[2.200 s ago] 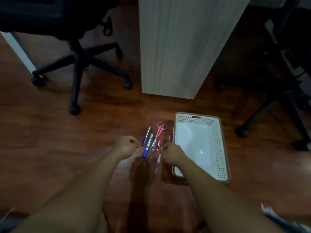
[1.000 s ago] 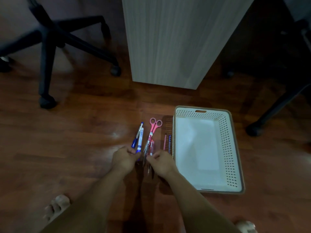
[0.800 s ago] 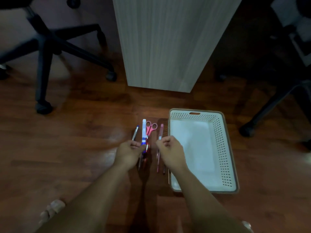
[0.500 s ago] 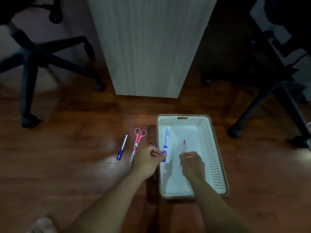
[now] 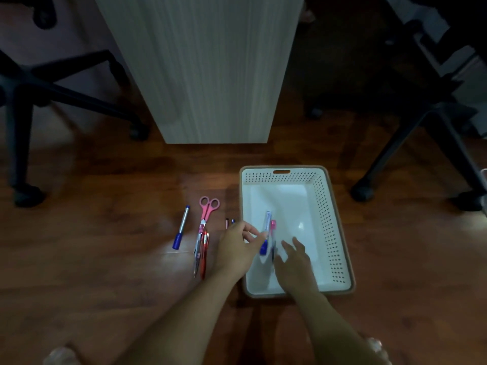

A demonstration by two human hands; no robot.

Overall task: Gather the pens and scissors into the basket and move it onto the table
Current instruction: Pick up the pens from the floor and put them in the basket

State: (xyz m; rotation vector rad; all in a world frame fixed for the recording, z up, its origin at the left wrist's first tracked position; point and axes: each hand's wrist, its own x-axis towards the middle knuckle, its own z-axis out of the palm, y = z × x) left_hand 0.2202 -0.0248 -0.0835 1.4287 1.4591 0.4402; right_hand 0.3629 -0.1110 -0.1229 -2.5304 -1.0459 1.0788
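Looking down through the head camera, the only view I have, I see both hands over the near half of the white basket [image 5: 333, 227], which sits on the wood floor [image 5: 105, 259] to the right of the remaining stationery. Half a second ago each hand was pinching a pen above the basket; now the blue-and-white marker [image 5: 266, 233] and the pink pen [image 5: 273, 229] lie side by side on the basket's white bottom, toward its left wall. My left hand [image 5: 238, 248] has its fingers spread loose, fingertips just beside the marker, gripping nothing. My right hand [image 5: 293, 262] is flat with fingers splayed over the basket floor, also empty. I read that as the first two pens delivered and both hands free for another pass.

The basket holds just those two pens; the far half and the right side are bare white plastic.

Still on the floor, left of the basket: the pink scissors [image 5: 207, 209] with handles pointing far, a red pen [image 5: 203, 255] and a clear-bodied pen [image 5: 197, 252] lying against each other near the scissor blades, a blue-capped pen [image 5: 181, 227] further left and apart, and two thin pens [image 5: 229, 223] just beside the basket's left wall, mostly hidden by my left hand.

The pale wooden panel [image 5: 205, 67] stands beyond, flanked by chair bases [image 5: 52, 93]; the table top itself is not in view. The lift cannot start until those floor items are in.
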